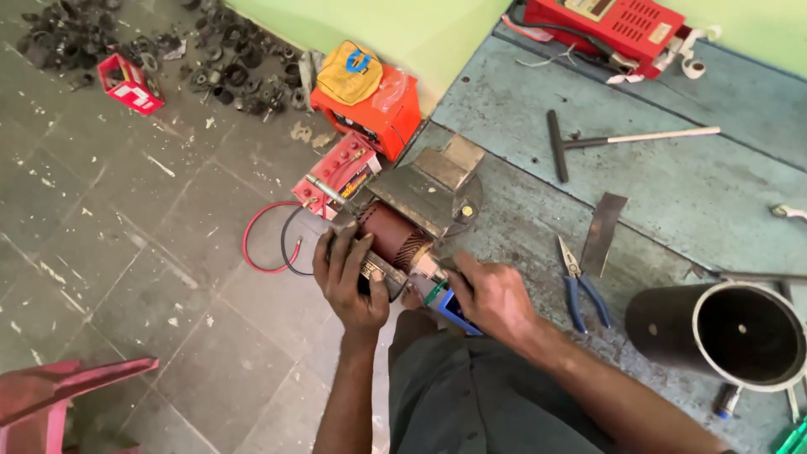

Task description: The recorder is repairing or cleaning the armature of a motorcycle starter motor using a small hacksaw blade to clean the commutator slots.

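A motor armature [393, 237] with reddish-brown windings and a copper commutator lies clamped in a metal bench vise [431, 192] at the workbench's left edge. My left hand [349, 282] wraps around the armature's near end. My right hand [490, 296] rests on the bench just right of it, gripping a small blue-and-green tool [448, 304] pressed toward the armature's shaft end.
Blue-handled pliers [580, 286] and a flat metal strip [603, 221] lie on the blue-grey workbench [672, 185]. A black cylindrical housing [727, 332] sits right. A T-handle wrench [614, 141] and a red device [618, 25] lie farther back. Batteries [370, 101], wires and scrap parts cover the floor left.
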